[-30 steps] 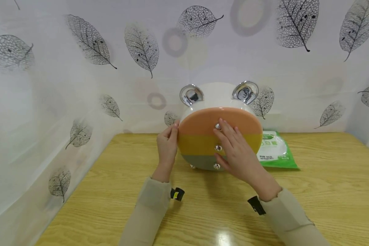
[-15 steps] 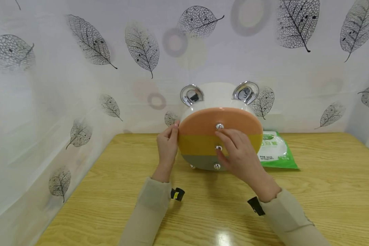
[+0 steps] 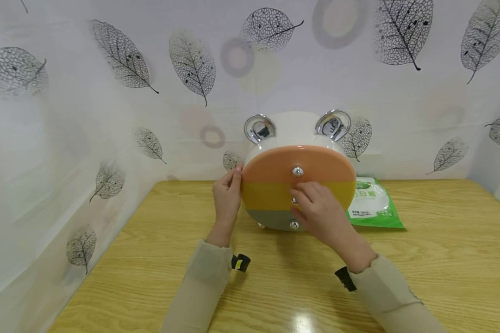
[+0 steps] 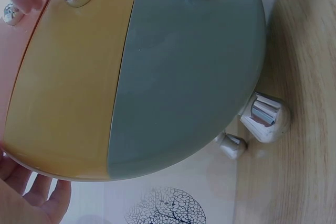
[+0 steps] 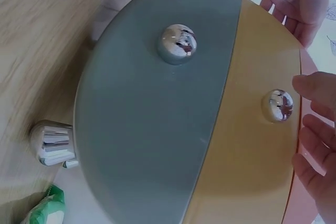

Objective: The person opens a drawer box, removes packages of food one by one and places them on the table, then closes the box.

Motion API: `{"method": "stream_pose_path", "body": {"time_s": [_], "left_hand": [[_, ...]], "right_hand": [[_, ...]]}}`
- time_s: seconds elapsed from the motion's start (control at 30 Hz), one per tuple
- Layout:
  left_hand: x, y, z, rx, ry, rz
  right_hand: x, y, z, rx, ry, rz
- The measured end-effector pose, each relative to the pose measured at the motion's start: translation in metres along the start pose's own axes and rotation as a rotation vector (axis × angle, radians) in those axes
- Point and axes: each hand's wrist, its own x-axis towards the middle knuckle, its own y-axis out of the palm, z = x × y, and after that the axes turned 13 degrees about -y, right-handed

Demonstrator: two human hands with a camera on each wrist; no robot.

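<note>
A small oval drawer box (image 3: 271, 194) stands on the table, its front striped orange, yellow and grey-green. Each stripe carries a silver knob; the yellow drawer's knob (image 5: 281, 105) shows fully in the right wrist view. My left hand (image 3: 228, 196) holds the box's left edge, with fingers (image 4: 55, 200) behind the front rim. My right hand (image 3: 322, 212) hovers before the yellow drawer, its fingers loosely bent around the knob's level and apart from it. In the head view it partly hides that knob. The orange drawer's knob (image 3: 297, 171) is uncovered.
A green and white plastic packet (image 3: 375, 203) lies behind the box on the right. Two chrome ring ears (image 3: 260, 128) stick up from the box's top, and silver feet (image 4: 266, 118) support it. A leaf-patterned curtain (image 3: 191, 138) hangs behind the wooden table (image 3: 158, 259).
My right hand has come down from the orange drawer's knob to the level of the yellow one, its fingers bending more. The left hand and the box have stayed put.
</note>
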Motion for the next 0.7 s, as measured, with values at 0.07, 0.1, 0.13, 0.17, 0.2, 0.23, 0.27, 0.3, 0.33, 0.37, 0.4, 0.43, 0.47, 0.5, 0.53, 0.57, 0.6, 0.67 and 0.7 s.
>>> {"method": "stream_pose_path", "body": {"time_s": [0.07,0.1,0.13,0.17,0.2,0.23,0.27,0.3,0.33,0.37,0.4,0.43,0.47,0.5,0.53,0.57,0.6,0.67,0.7], "left_hand": [[0.000,0.000,0.000,0.001,-0.004,0.004],[0.000,0.000,0.000,0.001,-0.004,0.005],[0.000,0.000,0.000,0.003,-0.006,0.006],[0.000,-0.001,0.000,0.004,-0.007,0.006],[0.000,-0.001,0.000,0.006,-0.007,0.005],[-0.001,-0.001,0.000,0.006,-0.010,0.003],[-0.001,-0.001,0.000,0.005,-0.012,0.003],[-0.001,-0.001,0.000,0.004,-0.014,0.003],[0.000,-0.001,0.000,0.001,-0.015,0.005],[0.000,-0.001,0.000,0.000,-0.015,0.005],[0.000,-0.001,0.000,0.000,-0.016,0.005],[0.000,-0.001,0.000,-0.001,-0.016,0.005],[0.000,-0.001,0.001,0.000,-0.014,0.006],[0.000,-0.001,0.001,0.001,-0.011,0.005],[0.000,-0.001,0.001,0.005,-0.008,0.002],[0.001,-0.001,0.001,0.009,-0.005,0.001],[0.001,-0.001,0.001,0.011,-0.001,0.003],[0.001,-0.001,0.001,0.013,0.008,0.004],[0.001,-0.001,0.001,0.013,0.011,0.004]], "right_hand": [[-0.001,0.002,0.000,-0.011,0.004,0.017],[-0.001,0.002,0.000,-0.018,0.008,0.028],[-0.002,0.003,0.000,-0.025,0.016,0.043],[-0.002,0.003,0.000,-0.031,0.020,0.053],[-0.002,0.004,0.000,-0.037,0.025,0.064],[-0.002,0.004,0.000,-0.041,0.030,0.077],[-0.003,0.005,0.000,-0.043,0.036,0.090],[-0.003,0.005,0.000,-0.045,0.041,0.101],[-0.003,0.006,0.000,-0.046,0.044,0.110],[-0.004,0.006,0.000,-0.047,0.047,0.117],[-0.004,0.007,0.000,-0.049,0.049,0.121],[-0.004,0.007,0.000,-0.049,0.050,0.124],[-0.004,0.008,0.000,-0.050,0.049,0.125],[-0.005,0.009,0.000,-0.052,0.046,0.126],[-0.005,0.009,0.000,-0.058,0.042,0.129],[-0.005,0.010,0.000,-0.067,0.037,0.132],[-0.006,0.010,0.000,-0.077,0.030,0.134],[-0.006,0.011,0.000,-0.099,0.014,0.141],[-0.007,0.011,0.000,-0.107,0.007,0.142]]}}
